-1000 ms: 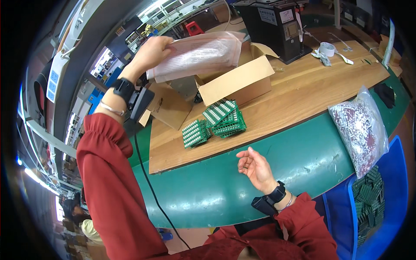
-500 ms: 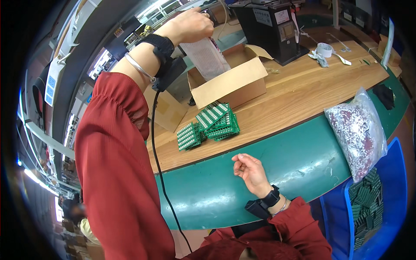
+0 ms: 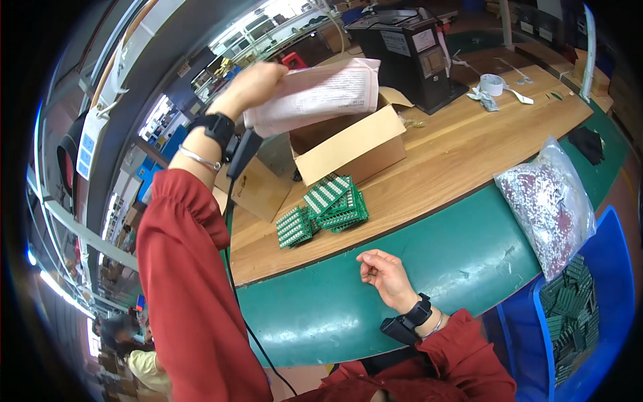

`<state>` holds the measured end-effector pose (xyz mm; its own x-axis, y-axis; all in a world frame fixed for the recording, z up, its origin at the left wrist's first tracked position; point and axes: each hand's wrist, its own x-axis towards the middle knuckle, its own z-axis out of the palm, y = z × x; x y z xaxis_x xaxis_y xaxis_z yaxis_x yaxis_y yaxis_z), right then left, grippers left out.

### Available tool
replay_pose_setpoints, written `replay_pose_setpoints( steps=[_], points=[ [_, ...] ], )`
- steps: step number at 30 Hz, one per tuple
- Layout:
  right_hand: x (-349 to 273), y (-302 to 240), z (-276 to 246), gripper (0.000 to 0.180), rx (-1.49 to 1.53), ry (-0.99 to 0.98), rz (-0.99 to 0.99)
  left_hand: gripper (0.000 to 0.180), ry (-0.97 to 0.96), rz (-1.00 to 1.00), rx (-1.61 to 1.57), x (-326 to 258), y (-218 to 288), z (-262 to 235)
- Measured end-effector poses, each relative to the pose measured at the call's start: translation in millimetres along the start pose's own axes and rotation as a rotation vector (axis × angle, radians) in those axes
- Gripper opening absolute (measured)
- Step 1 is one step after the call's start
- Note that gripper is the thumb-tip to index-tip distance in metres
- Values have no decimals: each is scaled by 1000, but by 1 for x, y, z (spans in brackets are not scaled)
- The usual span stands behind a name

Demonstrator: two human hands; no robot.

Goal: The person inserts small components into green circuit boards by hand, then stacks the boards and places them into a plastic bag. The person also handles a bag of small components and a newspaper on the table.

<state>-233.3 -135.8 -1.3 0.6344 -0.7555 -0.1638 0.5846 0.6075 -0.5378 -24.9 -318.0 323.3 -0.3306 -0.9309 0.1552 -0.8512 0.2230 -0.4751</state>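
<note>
My left hand is raised above the open cardboard box and grips a pale pink plastic bag, which hangs flat over the box's opening. My right hand rests palm up on the green edge of the bench, fingers loosely curled and holding nothing. Between the hands, two stacks of green circuit boards lie on the wooden worktop just in front of the box.
A clear bag of small parts lies at the bench's right edge above a blue bin of green boards. A black machine and a tape roll stand at the back. A cable hangs from my left wrist.
My left hand lifted the pink bag out of the box, swung it up high, then brought it back over the opening. My right hand stayed near the bench edge.
</note>
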Motion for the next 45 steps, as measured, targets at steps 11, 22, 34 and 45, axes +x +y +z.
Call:
replay_pose_setpoints(
  steps=[11,22,34,45],
  points=[
    [3,-1,-1,13,-27,39,-29,46,53,176,-493,21,36,118],
    [8,-1,2,14,-85,68,-78,29,-623,-200,-966,59,72,122],
    [11,5,6,41,-408,201,-326,21,-478,-220,-1089,66,44,132],
    [-46,-51,25,22,-725,136,-773,23,434,271,-466,-39,118,13]
  ],
)
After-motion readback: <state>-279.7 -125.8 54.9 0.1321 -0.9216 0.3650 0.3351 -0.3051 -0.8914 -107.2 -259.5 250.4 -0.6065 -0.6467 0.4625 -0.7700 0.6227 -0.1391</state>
